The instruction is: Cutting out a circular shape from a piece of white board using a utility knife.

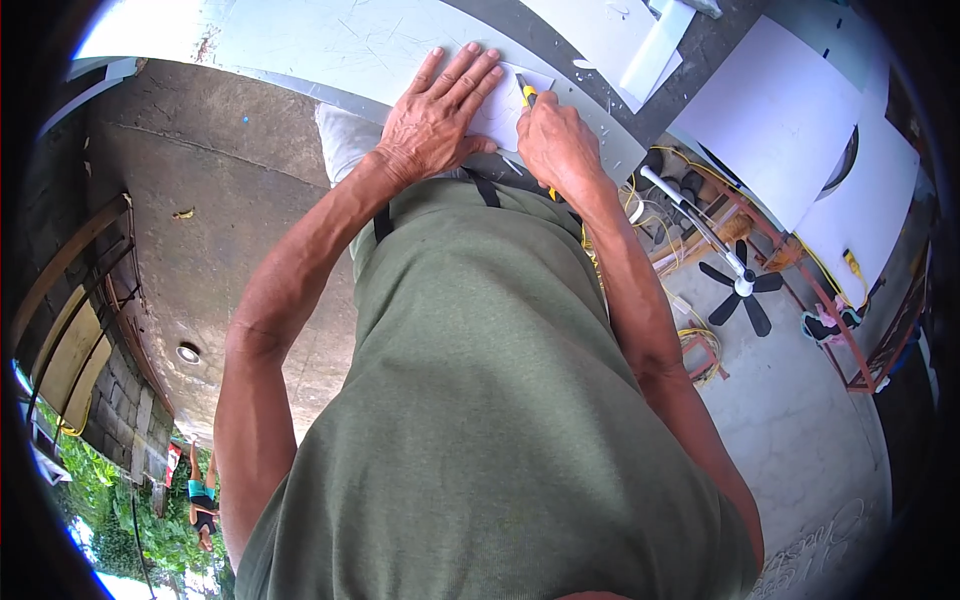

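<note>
My left hand [435, 118] lies flat with its fingers stretched out, pressing on a small white sheet [494, 128] on the worktable [330, 45]. My right hand [560, 145] is closed around a yellow utility knife [529, 94]. The knife's dark tip points away from me and meets the white sheet, just right of my left fingers. Faint curved lines show on the sheet near the blade. Most of the knife's handle is hidden inside my fist.
Scratches and small scraps mark the worktable. Large white panels [770, 110] stand at the right, near a fan [743, 284] with black blades, tangled yellow cords and a reddish frame [835, 330]. White offcuts [655, 55] lie farther back. Another person [203, 500] is at the lower left.
</note>
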Motion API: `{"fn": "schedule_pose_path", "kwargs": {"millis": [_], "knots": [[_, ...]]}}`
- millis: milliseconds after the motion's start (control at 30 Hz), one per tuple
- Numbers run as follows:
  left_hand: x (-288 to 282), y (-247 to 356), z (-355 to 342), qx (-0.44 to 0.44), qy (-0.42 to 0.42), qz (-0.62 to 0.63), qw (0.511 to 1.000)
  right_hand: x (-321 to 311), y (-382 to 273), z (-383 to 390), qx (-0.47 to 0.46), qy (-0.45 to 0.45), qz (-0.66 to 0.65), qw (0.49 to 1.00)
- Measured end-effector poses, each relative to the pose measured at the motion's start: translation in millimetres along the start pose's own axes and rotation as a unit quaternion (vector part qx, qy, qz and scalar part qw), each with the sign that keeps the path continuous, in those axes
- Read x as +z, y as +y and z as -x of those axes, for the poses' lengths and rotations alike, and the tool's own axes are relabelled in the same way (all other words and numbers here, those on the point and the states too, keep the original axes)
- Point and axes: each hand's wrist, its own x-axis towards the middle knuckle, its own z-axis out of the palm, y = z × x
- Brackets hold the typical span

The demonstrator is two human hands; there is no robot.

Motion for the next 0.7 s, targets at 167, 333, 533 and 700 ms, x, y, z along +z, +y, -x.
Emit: {"fn": "schedule_pose_path", "kwargs": {"millis": [167, 333, 533, 700], "knots": [[2.6, 0.4, 0.3, 0.001, 0.014, 0.006, 1.0, 6.9, -1.5, 6.2, -0.016, 0.047, 0.011, 0.999], [2.7, -1.6, 0.6, 0.007, 0.025, 0.009, 1.0, -7.2, -8.6, 6.2, 0.022, -0.011, -0.034, 0.999], [7.0, 2.6, 2.0, 0.002, 0.046, 0.013, 0.999, -25.7, -4.8, -4.8, 0.059, -0.109, -0.106, 0.987], [12.4, 11.2, 3.7, -0.023, 0.08, 0.041, 0.996, -31.4, -2.3, -13.7, 0.02, -0.179, -0.072, 0.981]]}}
